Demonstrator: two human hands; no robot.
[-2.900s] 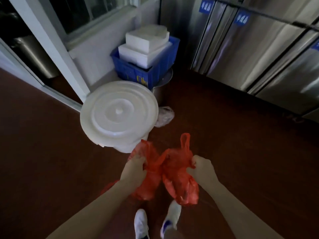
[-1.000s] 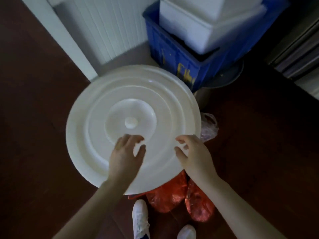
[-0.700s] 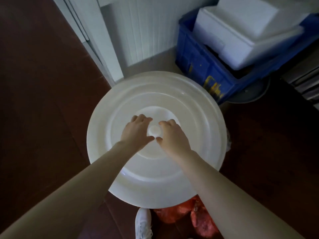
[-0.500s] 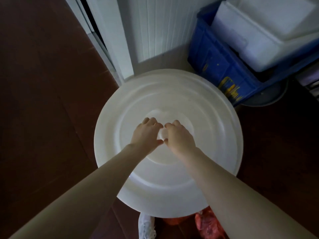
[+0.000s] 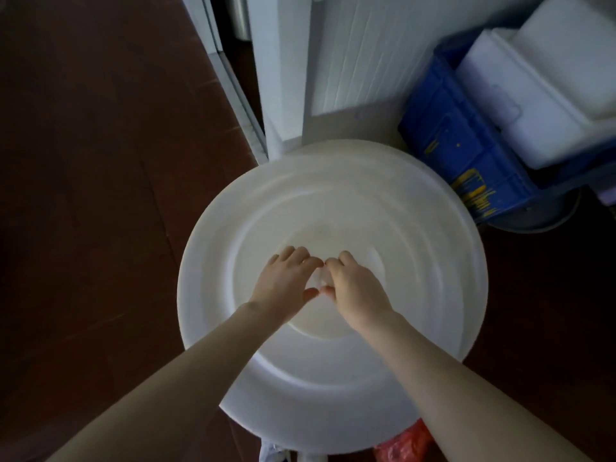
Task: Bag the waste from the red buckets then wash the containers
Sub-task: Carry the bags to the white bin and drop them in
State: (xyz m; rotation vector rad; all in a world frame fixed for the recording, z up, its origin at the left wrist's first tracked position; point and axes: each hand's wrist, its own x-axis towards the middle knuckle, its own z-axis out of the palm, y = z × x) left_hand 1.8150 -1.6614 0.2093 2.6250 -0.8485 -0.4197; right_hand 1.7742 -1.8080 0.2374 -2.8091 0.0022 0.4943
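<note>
Both hands sit dead centre on the white lid [image 5: 333,201]: our left hand [image 5: 286,281] and right hand [image 5: 355,290] pinch its knob [image 5: 319,280], we think, so lift straight up.

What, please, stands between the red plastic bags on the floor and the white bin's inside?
The large round white plastic lid sits across its whole top; the left hand and right hand pinch the lid's small central knob.
</note>
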